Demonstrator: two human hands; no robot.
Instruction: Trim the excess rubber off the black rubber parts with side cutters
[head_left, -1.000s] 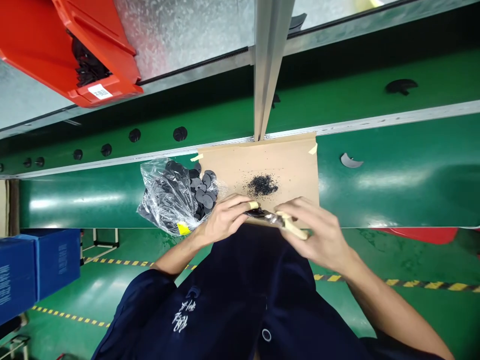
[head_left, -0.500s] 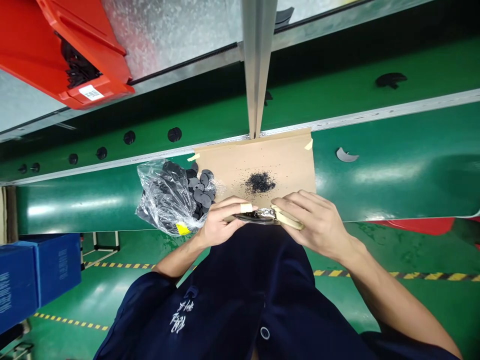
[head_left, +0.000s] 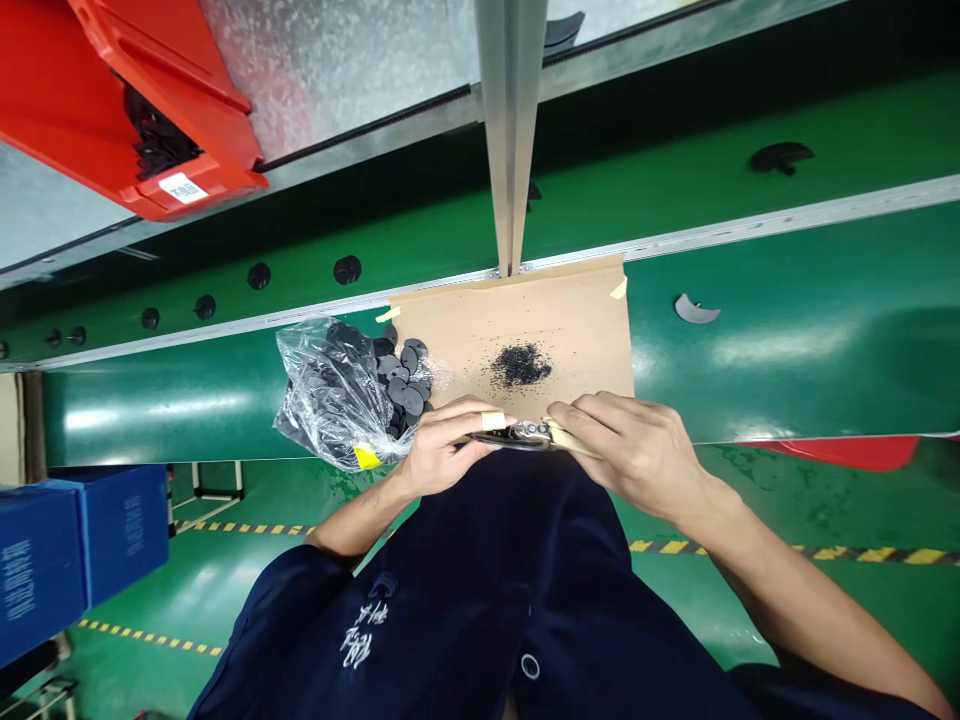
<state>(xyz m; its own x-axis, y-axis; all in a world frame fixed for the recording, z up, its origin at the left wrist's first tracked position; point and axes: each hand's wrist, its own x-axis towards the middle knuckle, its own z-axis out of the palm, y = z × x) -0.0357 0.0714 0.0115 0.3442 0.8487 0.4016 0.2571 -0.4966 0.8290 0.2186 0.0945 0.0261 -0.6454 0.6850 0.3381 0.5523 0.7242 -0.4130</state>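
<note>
Head view: both hands meet over the near edge of a brown sheet (head_left: 581,325) taped to a green desk (head_left: 795,320). At that edge, the left hand (head_left: 444,450) has its fingers drawn narrow, pinching a thin black part (head_left: 495,440) seen nearly edge-on. Along the same edge, farther right, the right hand (head_left: 637,450) has its fingers curled round the pale handles of a pair of pliers (head_left: 534,430); their metal head is at the black part, though whether they bite on it I cannot tell. Black crumbs (head_left: 521,365) lie scattered mid-sheet. Just left of the sheet lies a clear bag (head_left: 322,410), with dark discs (head_left: 409,385) at its mouth overlapping the sheet. Right of the sheet is a grey crescent (head_left: 696,309). Beyond the sheet's far edge rises a metal post (head_left: 511,130); well off to its left stands a red bin (head_left: 202,80).
</note>
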